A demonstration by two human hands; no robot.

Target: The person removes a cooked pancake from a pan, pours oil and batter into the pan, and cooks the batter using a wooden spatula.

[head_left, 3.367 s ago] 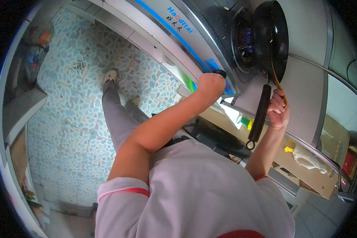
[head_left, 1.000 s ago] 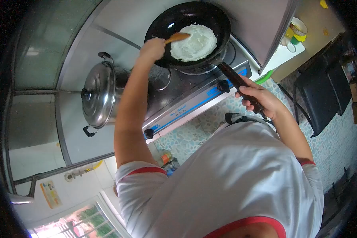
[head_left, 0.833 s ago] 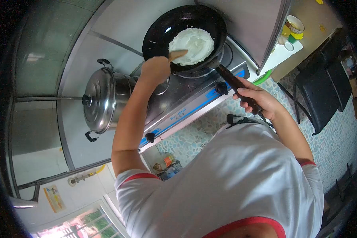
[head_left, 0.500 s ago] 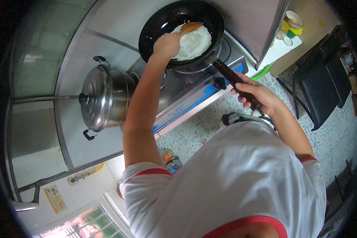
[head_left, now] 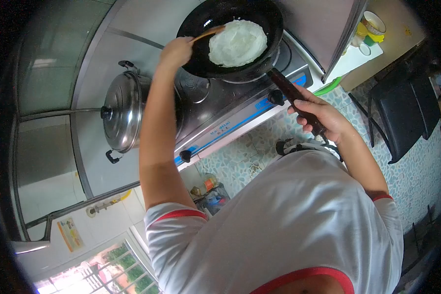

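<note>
My left hand (head_left: 177,52) is closed around the handle of a brown wooden spatula (head_left: 208,33). The spatula's far end touches the upper left edge of a white, round, flat piece of food (head_left: 239,45), perhaps a fried egg. This food lies in a black wok (head_left: 195,19) over the stove's burner. Wrapped round the wok's dark brown handle (head_left: 285,87) are the fingers of my right hand (head_left: 324,117).
A lidded steel pot (head_left: 122,111) stands left of the wok on the gas stove (head_left: 206,110). Black knobs line the stove's front. At the right are a white ledge (head_left: 354,60) with a bowl (head_left: 374,22) and a black chair (head_left: 406,117). Bottles (head_left: 208,183) stand on the floor below.
My left hand has drawn back to the left with the spatula, which has come off the top of the food to its edge. The right hand keeps its grip.
</note>
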